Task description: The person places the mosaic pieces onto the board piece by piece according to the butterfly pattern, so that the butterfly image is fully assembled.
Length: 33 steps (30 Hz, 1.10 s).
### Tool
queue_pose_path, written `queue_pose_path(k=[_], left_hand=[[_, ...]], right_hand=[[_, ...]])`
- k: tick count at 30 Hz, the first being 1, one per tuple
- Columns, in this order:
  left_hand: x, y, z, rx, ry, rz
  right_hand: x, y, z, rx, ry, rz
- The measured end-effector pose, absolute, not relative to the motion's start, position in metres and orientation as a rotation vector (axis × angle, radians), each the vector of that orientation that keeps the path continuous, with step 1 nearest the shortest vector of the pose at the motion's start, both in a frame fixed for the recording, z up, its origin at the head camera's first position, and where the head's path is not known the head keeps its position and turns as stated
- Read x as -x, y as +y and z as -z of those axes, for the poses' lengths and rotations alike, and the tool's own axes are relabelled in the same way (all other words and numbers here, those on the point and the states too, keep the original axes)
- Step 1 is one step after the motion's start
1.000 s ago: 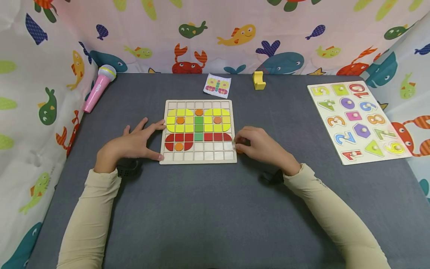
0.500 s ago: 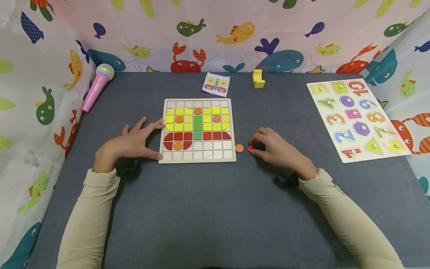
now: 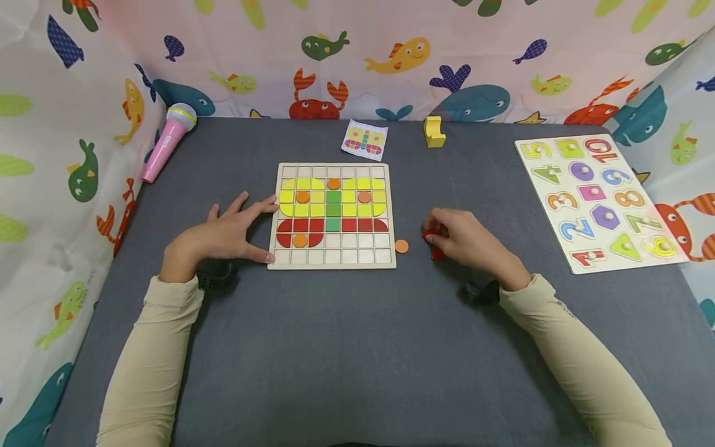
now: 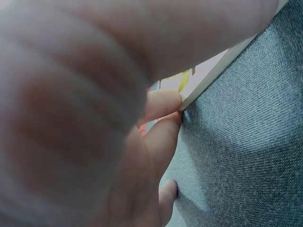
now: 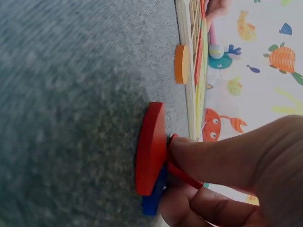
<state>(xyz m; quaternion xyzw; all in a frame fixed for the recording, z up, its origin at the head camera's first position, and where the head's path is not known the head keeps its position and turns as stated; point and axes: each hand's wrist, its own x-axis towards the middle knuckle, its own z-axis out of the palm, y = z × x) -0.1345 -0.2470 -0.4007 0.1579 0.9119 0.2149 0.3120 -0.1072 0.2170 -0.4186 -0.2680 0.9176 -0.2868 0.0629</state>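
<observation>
A wooden grid board [image 3: 365, 256] lies on the table, with yellow, red, green and orange pieces forming a butterfly-like pattern. My left hand [image 3: 215, 233] has its fingers spread, thumb and fingertips touching the board's left edge. To the board's right, my right hand [image 3: 466, 239] pinches a red piece [image 5: 184, 174] between thumb and fingers. Just beside it in the right wrist view are a second red piece [image 5: 151, 149] with a curved side and a blue piece [image 5: 155, 194], partly hidden. An orange disc [image 3: 401, 246] lies by the board's right edge.
Behind the board lies a small picture card [image 3: 365, 140] showing a butterfly pattern. A yellow block [image 3: 434, 132] stands at the back. A number-and-shape puzzle board [image 3: 600, 205] is on the right, and a pink toy microphone [image 3: 167, 143] at the far left.
My right hand has left the orange disc beside the board, moved right to the red and blue pieces, and taken up a red one. The left hand has stayed at the board's edge.
</observation>
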Motion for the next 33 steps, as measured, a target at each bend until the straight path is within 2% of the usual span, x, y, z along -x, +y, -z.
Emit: queue_pose_path(k=[15, 23, 33], left_hand=[[0.136, -0.245, 0.403, -0.418, 2.417, -0.573], [0.133, -0.248, 0.405, -0.422, 2.402, -0.618], [0.135, -0.246, 0.401, -0.427, 2.415, -0.579]], right_hand=[[0.091, 0.259, 0.422, 0.815, 2.778, 0.928], [0.092, 0.258, 0.426, 0.846, 2.801, 0.908], [0.095, 0.248, 0.426, 0.664, 2.83, 0.913]])
